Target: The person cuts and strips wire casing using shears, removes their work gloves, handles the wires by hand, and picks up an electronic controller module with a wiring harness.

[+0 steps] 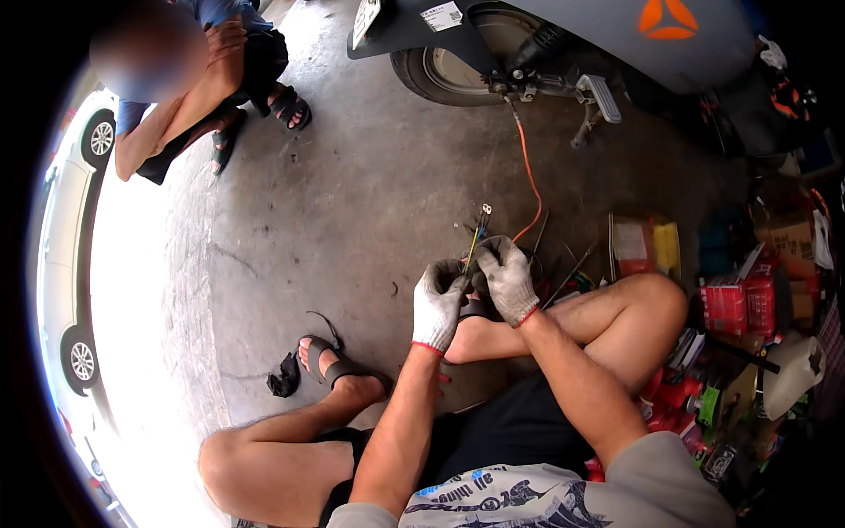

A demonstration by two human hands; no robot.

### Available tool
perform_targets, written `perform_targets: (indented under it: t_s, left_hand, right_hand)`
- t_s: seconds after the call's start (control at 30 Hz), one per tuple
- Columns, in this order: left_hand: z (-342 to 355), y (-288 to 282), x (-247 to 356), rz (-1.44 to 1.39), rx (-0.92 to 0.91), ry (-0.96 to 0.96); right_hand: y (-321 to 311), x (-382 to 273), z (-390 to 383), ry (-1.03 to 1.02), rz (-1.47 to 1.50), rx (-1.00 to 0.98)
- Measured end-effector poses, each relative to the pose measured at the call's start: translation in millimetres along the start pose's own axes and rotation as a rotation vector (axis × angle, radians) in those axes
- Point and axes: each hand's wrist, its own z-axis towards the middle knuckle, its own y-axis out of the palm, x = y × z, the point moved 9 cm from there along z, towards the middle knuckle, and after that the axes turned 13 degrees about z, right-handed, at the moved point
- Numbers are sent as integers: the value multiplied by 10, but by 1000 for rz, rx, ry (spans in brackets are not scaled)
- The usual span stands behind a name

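My left hand (437,308) and my right hand (509,277) meet in front of me, both in white knit work gloves with grey palms and red cuffs. Their fingers are closed together around a thin yellow-green wire (473,247), which sticks up between them. Small metal terminals (486,209) show near its upper end. An orange cable (529,167) runs from the scooter's underside (519,85) down to beside my right hand. What lies between the fingertips is mostly hidden by the gloves.
Tools (570,275) lie on the concrete floor beyond my right knee, near an open box (630,248). Red packages (739,299) and clutter fill the right side. A black scrap (283,377) lies by my left sandal. Another person (189,106) crouches at the far left; a white car (66,264) stands behind.
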Motion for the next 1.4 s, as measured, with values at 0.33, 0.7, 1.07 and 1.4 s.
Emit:
perform_targets:
  t_s: [0.33,0.7,1.07,1.4]
  left_hand:
    - [-16,-21,-41,-64,15,-55]
    - [-8,-78,29,-11,8,-22]
    - [27,-124,44,65,111,101]
    - [39,-84,31,139,118,148]
  right_hand:
    - [83,47,-118,103,-36,-91]
    - [171,38,-79,167,11,-137]
    - [90,-392,-139,-352,-425,-36]
    - [505,-788,-306,-624,-975,-235]
